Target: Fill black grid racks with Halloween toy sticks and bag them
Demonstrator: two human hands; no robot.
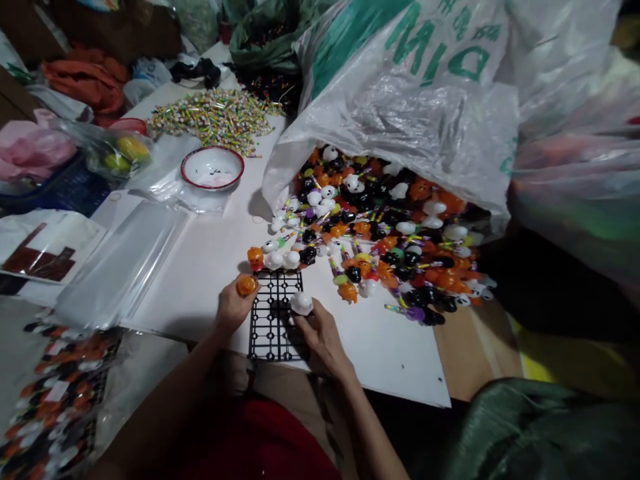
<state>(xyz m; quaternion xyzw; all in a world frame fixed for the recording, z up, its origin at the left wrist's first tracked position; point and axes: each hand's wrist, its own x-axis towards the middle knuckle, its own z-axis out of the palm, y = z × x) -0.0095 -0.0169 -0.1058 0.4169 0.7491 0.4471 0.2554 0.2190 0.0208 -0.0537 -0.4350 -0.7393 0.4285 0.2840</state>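
A black plastic grid rack (273, 320) lies at the table's front edge, between my hands. Along its far end sits a row of glossy figure heads: an orange one (255, 258), white ones (291, 259) and a black one (308, 255). At the rack's left side, my left hand (234, 307) is closed around an orange figure head (247, 286). My right hand (323, 337) grips a white figure head (301, 303) over the rack's right side. My fingers hide whatever is below each head.
A big white sack (400, 120) spills a heap of figure-topped sticks (370, 247) at the right. Farther back are a red-rimmed bowl (213, 168) and a pile of small striped pieces (215, 120). Clear plastic bags (130, 260) lie left; filled packs (55, 400) sit lower left.
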